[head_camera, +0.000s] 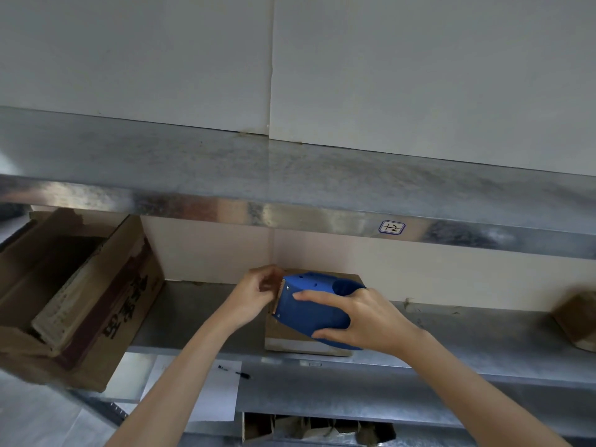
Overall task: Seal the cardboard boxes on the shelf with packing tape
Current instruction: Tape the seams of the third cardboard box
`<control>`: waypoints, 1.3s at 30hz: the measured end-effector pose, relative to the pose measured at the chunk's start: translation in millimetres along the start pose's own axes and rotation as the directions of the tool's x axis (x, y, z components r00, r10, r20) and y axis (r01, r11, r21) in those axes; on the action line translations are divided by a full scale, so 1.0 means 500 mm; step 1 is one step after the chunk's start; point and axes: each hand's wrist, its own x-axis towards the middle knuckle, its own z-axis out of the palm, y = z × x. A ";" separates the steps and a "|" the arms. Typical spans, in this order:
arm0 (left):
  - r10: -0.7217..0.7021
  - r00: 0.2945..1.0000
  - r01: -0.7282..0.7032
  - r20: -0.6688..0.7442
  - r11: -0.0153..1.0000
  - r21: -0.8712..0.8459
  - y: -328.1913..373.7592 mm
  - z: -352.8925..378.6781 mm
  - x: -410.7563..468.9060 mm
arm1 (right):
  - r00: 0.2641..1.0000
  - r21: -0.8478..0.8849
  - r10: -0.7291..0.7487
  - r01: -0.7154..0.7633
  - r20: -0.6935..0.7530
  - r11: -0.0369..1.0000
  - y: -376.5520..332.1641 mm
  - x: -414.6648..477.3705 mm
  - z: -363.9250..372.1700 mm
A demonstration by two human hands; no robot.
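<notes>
1. Your right hand (364, 321) grips the blue plastic tape dispenser (309, 308), fingers wrapped round its body and 1 finger stretched along its flat face
2. Your left hand (254, 291) has its fingers curled together, pinching the free end of the brown packing tape (269, 284) just beside the dispenser's toothed edge
3. You hold the dispenser over the small brown cardboard box (290, 341) and it covers most of the box's top; you cannot tell from this view whether the 2 touch
4. That small box sits on the grey metal shelf (467, 343), close to the pale back wall and near the middle of the shelf
5. A large open cardboard box with dark printing on its side (106, 301) stands at the left of the same shelf, well apart from the small box, with its top flaps open
6. Another brown cardboard box (577, 321) shows at the right edge of the shelf, too blurred to tell more
7. A small white label marked "1-2" (392, 227) sits on the front lip of the upper metal shelf (290, 175)
8. Below your left forearm a white sheet of paper (219, 395) lies on a lower level with a black pen (233, 371) on it
9. Under that, an open carton of crumpled cardboard (316, 429) is partly in view
</notes>
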 end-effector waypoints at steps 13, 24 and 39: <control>0.070 0.997 -0.066 -0.046 0.995 0.079 0.009 0.012 0.014 | 0.995 -0.028 0.057 -0.055 0.087 0.998 0.019 0.006 -0.025; 0.045 0.995 -0.039 -0.089 0.997 0.071 0.049 -0.002 0.013 | 0.994 -0.022 0.016 -0.013 0.105 1.000 0.033 -0.001 -0.060; -0.082 0.938 0.110 -0.336 0.992 0.065 0.024 -0.084 -0.031 | 0.986 -0.060 0.079 -0.070 0.149 0.996 0.118 -0.089 -0.083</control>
